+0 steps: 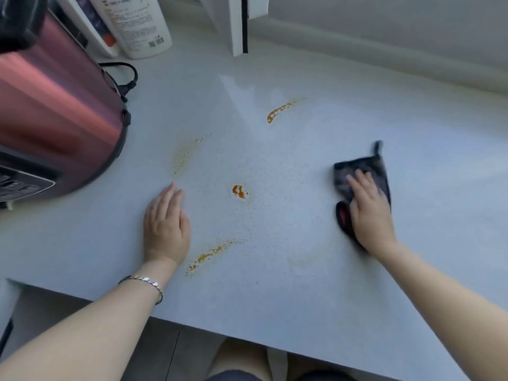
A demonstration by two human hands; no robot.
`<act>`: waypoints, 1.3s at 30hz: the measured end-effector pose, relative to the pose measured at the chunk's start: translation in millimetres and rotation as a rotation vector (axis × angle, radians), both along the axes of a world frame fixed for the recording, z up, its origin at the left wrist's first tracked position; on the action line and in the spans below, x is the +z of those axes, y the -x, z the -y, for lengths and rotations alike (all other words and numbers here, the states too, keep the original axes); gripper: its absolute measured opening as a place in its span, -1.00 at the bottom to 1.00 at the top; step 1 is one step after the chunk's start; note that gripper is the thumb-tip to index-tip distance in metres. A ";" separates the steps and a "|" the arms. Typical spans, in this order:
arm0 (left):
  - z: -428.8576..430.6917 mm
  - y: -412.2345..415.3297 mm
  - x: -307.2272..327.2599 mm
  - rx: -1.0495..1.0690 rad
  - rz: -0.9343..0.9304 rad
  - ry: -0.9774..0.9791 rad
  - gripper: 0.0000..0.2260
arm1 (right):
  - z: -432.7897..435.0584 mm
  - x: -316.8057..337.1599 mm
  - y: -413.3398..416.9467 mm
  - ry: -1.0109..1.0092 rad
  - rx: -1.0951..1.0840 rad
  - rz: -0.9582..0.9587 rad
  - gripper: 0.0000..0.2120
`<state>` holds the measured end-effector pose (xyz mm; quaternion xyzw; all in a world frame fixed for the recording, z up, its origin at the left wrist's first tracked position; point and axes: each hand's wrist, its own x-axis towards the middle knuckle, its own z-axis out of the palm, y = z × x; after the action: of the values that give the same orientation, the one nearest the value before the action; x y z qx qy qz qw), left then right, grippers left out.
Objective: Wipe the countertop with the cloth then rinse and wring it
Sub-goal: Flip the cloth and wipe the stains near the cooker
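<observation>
The left hand (166,225) lies flat and spread on the counter (275,298); the right hand (369,210) presses flat on the one dark cloth (364,167), well right of four orange stains (238,191) (one faint). A careless sweep may smear them toward the red cooker (55,111) and two bottles (134,23) behind

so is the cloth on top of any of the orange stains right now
No, the cloth under the right hand lies apart from the orange stains.

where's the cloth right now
In the head view, the dark cloth lies flat on the countertop at right, pressed under the right hand.
</observation>
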<state>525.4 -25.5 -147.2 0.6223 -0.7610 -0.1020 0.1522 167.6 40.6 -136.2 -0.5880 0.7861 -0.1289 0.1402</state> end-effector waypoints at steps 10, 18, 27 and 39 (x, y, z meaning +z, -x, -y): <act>2.2 -0.2 -0.7 -0.007 -0.024 0.059 -0.63 | -66.9 0.7 -90.9 -0.036 0.377 0.007 -0.54; 2.1 0.3 -1.3 -0.019 -0.038 0.087 -0.64 | 65.8 2.9 -7.8 -0.055 -0.350 0.032 -0.54; 1.4 0.9 -1.0 -0.011 -0.001 0.046 -0.64 | -72.5 -0.9 -88.7 0.014 0.444 -0.005 -0.64; -0.3 6.3 10.6 -0.005 0.141 -0.111 -0.59 | -65.6 -8.3 -83.1 0.021 -0.510 -0.032 -0.53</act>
<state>519.2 -25.2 -136.6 0.6336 -0.7645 -0.1003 0.0632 250.8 106.2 -144.4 -0.3743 0.9097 -0.1588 0.0848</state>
